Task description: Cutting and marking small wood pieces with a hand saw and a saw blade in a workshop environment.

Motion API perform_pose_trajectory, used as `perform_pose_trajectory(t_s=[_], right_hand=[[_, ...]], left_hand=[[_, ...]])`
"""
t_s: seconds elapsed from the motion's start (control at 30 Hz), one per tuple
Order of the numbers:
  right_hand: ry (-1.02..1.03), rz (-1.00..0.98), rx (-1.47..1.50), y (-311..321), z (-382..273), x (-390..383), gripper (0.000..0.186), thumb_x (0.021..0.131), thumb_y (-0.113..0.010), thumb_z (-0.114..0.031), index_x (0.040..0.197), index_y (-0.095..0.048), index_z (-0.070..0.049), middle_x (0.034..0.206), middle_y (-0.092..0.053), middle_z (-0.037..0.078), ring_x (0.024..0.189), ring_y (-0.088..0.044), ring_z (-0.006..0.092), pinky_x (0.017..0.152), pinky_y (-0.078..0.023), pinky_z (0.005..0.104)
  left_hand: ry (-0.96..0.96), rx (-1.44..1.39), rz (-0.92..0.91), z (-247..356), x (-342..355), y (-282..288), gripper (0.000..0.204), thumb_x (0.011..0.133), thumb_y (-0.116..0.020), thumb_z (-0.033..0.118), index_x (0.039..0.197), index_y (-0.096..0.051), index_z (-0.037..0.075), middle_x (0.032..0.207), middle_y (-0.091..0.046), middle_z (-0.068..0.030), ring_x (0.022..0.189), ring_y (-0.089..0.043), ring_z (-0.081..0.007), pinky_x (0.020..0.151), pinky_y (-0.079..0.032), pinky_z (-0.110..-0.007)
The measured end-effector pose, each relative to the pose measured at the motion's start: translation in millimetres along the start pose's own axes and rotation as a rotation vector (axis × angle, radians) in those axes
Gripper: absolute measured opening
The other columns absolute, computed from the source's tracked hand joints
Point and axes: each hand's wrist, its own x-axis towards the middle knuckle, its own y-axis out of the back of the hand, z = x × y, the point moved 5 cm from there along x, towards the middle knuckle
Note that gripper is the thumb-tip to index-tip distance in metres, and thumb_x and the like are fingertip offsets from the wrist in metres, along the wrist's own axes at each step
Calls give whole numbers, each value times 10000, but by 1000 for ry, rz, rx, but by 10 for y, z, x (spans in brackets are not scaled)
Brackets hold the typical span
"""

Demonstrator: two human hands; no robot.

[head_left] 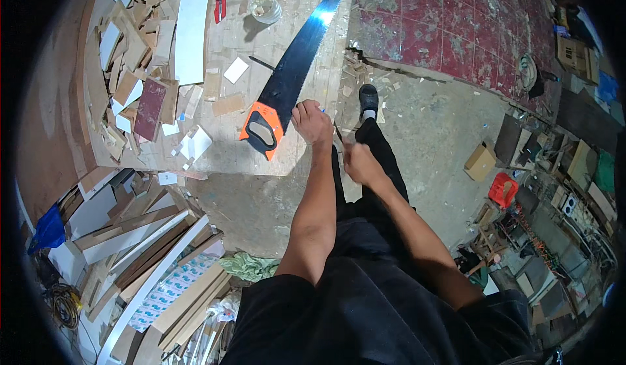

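A handsaw (290, 71) with a dark blade and an orange and black handle lies flat on the worktable (248, 164). Just right of its handle, at the table's right edge, is my left hand (313, 123). Its fingers are curled, and a speck of blue shows by the fingertips; what it grips, if anything, I cannot make out. Lower and to the right, my right hand (362, 163) is closed around a thin dark stick-like tool (338, 132), which points up toward the left hand. The tool's lower part is hidden in the fist.
Wood offcuts (134, 42) pile up on the table's left side. A red utility knife (220, 0), a see-through jar (265, 10), a dark pencil-like stick (261, 62) and a white square (236, 70) lie near the saw. Boards (150, 260) are stacked at lower left; a red plastic object (503, 190) lies right.
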Motion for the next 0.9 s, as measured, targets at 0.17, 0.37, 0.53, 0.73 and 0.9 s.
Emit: perform_pose_trajectory(t_s=[0.17,0.37,0.53,0.73,0.9], right_hand=[[-4,-3,26,44,-106,9,340,809,-556,31,1127,-619,134,811,-608,363,833,-647,493,744,-515,516],[-27,-34,33,78,-442,-145,299,823,-534,20,1088,-600,143,842,-616,371,854,-622,528,804,-503,562],[-89,69,-66,-158,-132,-401,379,861,-529,-8,1215,-538,127,834,-610,381,810,-612,551,744,-507,565],[-449,74,690,-331,-13,-399,288,1031,-471,-214,1025,-596,45,588,-584,122,388,-526,228,374,-397,372],[-339,230,505,-689,162,-424,415,1057,-381,-281,881,-598,26,662,-608,209,514,-571,373,478,-456,472]], left_hand=[[9,22,-16,-57,-30,-1,162,762,-628,62,905,-583,126,940,-567,-69,937,-528,-283,826,-401,-425],[-5,0,8,58,16,21,171,762,-620,49,907,-577,126,936,-567,-66,934,-527,-283,823,-400,-427],[5,22,-4,5,1,-8,170,769,-617,51,915,-573,125,942,-568,-63,937,-526,-285,826,-395,-428],[6,48,-4,4,17,36,162,783,-614,56,920,-575,133,954,-571,-56,946,-525,-282,833,-393,-425],[-71,178,-109,175,45,-10,203,788,-624,77,967,-575,161,986,-579,-43,970,-526,-259,845,-391,-406]])
